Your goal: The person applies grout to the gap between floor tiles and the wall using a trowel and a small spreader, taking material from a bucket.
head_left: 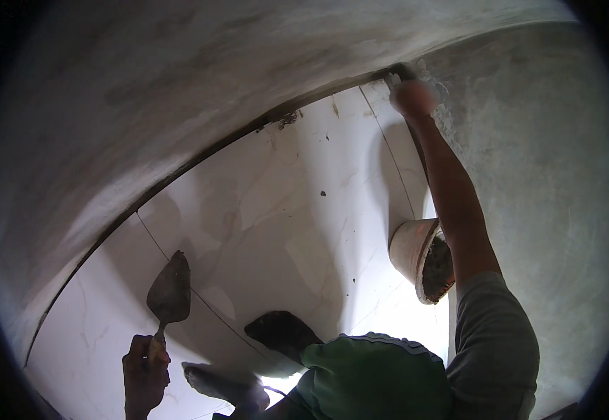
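Note:
My left hand is closed around the wooden handle of a trowel, whose grey blade points away from me above the tiled floor. My right arm is stretched far forward, and my right hand is at the corner where the floor meets two walls. That hand is smeared, so its fingers and anything in them cannot be made out. Under my right forearm stands a bucket, tilted in the view, with grey mortar inside. My arm hides part of its rim.
Large pale marbled tiles cover the floor, with dark crumbs scattered on them. A dark gap runs along the foot of the far wall. The right wall is bare grey plaster. My dark shoes stand on the tiles below.

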Demonstrator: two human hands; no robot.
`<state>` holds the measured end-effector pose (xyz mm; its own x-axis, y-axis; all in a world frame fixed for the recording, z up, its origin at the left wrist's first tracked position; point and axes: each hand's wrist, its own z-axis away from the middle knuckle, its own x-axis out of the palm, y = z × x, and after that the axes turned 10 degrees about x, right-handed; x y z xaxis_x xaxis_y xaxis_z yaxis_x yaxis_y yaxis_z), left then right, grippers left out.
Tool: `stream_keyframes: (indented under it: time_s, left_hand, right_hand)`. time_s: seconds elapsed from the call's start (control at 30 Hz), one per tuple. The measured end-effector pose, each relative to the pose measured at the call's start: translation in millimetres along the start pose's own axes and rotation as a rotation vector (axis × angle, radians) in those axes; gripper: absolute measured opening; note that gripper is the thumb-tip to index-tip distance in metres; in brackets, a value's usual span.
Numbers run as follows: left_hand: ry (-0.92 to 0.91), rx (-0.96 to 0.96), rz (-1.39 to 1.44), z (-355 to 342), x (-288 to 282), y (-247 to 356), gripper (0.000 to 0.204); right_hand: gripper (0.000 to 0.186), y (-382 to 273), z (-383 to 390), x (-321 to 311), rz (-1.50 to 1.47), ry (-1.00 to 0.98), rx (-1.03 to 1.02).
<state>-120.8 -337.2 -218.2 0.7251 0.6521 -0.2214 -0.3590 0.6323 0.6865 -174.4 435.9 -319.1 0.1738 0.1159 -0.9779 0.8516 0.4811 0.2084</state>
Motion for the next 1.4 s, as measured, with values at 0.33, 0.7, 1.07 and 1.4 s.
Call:
stream_keyframes:
  time_s: [0.33, 0.7, 1.07, 1.4]
  left_hand:
    - [-0.002, 0.037, 0.008, 2, -2, -2, 0.033]
    - [0.019, 0.044, -0.003, 14, 0, -2, 0.033]
    - [0.002, 0.189, -0.065, 18, 18, 39, 0.053]
    - [0.005, 0.175, -0.075, 29, 19, 33, 0.042]
  right_hand:
    - [0.048, -7, -16, 5, -0.017, 0.032, -0.001]
    - [0.035, 54, 23, -82, -0.249, 0.235, -0.16]
    - [0.032, 32, 218, -17, -1.159, -0.475, -0.097]
    - [0.039, 53, 121, 32, -1.794, -0.382, 0.397]
